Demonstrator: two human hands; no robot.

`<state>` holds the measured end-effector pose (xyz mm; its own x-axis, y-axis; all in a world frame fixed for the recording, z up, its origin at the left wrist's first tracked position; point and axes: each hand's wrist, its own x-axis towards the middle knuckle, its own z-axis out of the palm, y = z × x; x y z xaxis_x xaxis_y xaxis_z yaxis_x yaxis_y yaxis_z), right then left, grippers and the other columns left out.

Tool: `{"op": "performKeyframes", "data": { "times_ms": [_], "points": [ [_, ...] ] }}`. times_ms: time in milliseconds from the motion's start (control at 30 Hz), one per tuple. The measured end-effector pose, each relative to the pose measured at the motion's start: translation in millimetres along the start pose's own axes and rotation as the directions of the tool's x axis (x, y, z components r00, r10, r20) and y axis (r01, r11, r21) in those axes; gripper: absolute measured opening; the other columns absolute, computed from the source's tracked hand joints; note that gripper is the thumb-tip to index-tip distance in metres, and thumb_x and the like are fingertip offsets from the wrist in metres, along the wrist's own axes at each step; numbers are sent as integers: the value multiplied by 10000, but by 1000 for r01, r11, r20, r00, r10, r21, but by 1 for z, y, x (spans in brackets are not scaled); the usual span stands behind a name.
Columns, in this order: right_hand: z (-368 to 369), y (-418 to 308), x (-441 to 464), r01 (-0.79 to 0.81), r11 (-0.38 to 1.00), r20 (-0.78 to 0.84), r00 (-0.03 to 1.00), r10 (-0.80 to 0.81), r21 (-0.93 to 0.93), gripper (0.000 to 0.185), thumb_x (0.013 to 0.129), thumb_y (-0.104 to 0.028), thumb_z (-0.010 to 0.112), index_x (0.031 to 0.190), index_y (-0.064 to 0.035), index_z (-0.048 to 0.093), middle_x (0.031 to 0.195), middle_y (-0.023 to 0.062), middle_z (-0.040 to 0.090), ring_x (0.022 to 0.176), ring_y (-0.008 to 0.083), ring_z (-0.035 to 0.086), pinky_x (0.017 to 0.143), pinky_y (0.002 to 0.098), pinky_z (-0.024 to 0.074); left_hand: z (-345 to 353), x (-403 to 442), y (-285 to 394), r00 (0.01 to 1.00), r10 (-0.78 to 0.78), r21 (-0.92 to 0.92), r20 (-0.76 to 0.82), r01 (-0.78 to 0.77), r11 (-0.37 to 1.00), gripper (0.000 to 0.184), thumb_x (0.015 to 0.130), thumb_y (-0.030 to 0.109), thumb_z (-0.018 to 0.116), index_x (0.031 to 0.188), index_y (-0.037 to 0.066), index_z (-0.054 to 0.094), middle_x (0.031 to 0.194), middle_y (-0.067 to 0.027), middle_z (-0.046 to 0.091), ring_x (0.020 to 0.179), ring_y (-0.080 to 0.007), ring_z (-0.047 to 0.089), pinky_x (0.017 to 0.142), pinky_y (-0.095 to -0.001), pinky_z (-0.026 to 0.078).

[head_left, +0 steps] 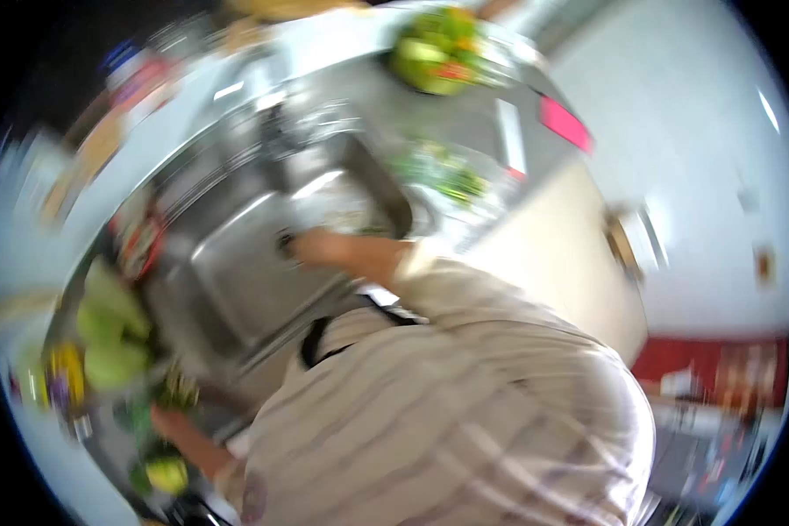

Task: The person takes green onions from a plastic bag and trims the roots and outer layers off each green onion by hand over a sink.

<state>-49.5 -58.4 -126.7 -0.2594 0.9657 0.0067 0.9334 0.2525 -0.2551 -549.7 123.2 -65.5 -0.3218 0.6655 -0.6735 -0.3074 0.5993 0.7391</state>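
The left hand (171,422) is reaching to a blurred green bundle (177,389), which is lying right at its fingertips beside the sink (245,263), near the pale green vegetables (112,329); blur is hiding whether the fingers are gripping it or just touching it. The right hand (314,248) is hovering over the sink, well apart from the bundle, and is gripping a small dark object (285,240) too blurred to identify, while leafy greens (456,180) are resting on the table (373,88) beyond the basin.
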Motion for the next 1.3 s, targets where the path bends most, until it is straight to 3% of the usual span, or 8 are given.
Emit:
{"op": "performKeyframes", "data": {
  "times_ms": [67, 300, 500, 600, 767, 867, 1133, 1300],
  "points": [
    [-48, -25, 51, -393, 919, 277, 886, 372, 22, 166, 725, -217, 599, 778, -78, 673, 815, 101, 653, 718, 284, 625, 597, 415, 490, 14, -5, -1, 994, 106, 119, -18, -103, 987, 374, 850, 257, 490, 1112, -10, 475, 1068, -148, 526, 926, -260, 502, 802, -382, 415],
    [-174, -79, 98, -29, 1000, 34, 999, 29, 1, 185, 750, -204, 574, 868, -91, 659, 872, 85, 652, 790, 281, 623, 685, 407, 489, 62, -44, -18, 888, 364, 423, 279, -454, 784, 363, 852, 168, 447, 1166, -14, 450, 1158, -146, 473, 1039, -249, 453, 896, -357, 357],
    [-256, -93, 88, 94, 995, -3, 996, -94, 21, 219, 772, -194, 552, 946, -102, 646, 921, 72, 651, 851, 279, 621, 761, 400, 487, 130, -108, -68, 291, 462, 376, 838, -921, -103, 376, 853, 92, 410, 1212, -18, 429, 1236, -145, 428, 1136, -239, 412, 977, -335, 308],
    [-188, -67, 37, -183, 942, 31, 983, 182, 282, 183, 738, -135, 536, 844, -61, 665, 855, 101, 654, 809, 266, 638, 682, 388, 508, 195, -187, -102, 733, 274, 350, 623, -574, 741, 400, 823, 72, 416, 1213, -16, 412, 1185, -108, 448, 1097, -216, 421, 951, -305, 312],
    [-138, -6, -97, -546, 826, 314, 816, 485, 141, 181, 710, -155, 576, 826, -53, 669, 830, 143, 646, 802, 310, 630, 680, 407, 505, 231, -219, -152, 589, 214, 288, 779, -640, 713, 329, 814, 63, 435, 1137, 8, 467, 1078, -57, 476, 999, -151, 442, 883, -276, 336],
    [-134, 46, -185, -611, 680, -212, 661, 720, 404, 124, 713, -152, 567, 787, -83, 637, 787, 149, 628, 754, 330, 606, 680, 411, 491, 262, -238, -173, 529, 84, 270, 844, -555, 787, 261, 815, 19, 442, 1069, 22, 503, 984, -30, 515, 913, -122, 477, 832, -244, 368],
    [-175, 114, -303, -935, 115, -20, 115, 993, 336, 167, 719, -170, 517, 748, -85, 657, 758, 141, 642, 737, 314, 616, 672, 403, 493, 378, -384, -234, -296, -211, -194, 932, -896, 400, 300, 723, -77, 447, 971, 15, 588, 936, -127, 602, 826, -245, 594, 756, -285, 465],
    [-148, 97, -319, -908, 397, 119, 412, 903, 130, 156, 707, -161, 542, 770, -82, 661, 809, 136, 638, 765, 304, 621, 704, 402, 494, 422, -435, -314, -607, -215, -583, 765, -795, 170, 373, 701, -18, 468, 1047, 46, 592, 1051, -108, 567, 1047, -287, 474, 926, -395, 352]
  ]
}}
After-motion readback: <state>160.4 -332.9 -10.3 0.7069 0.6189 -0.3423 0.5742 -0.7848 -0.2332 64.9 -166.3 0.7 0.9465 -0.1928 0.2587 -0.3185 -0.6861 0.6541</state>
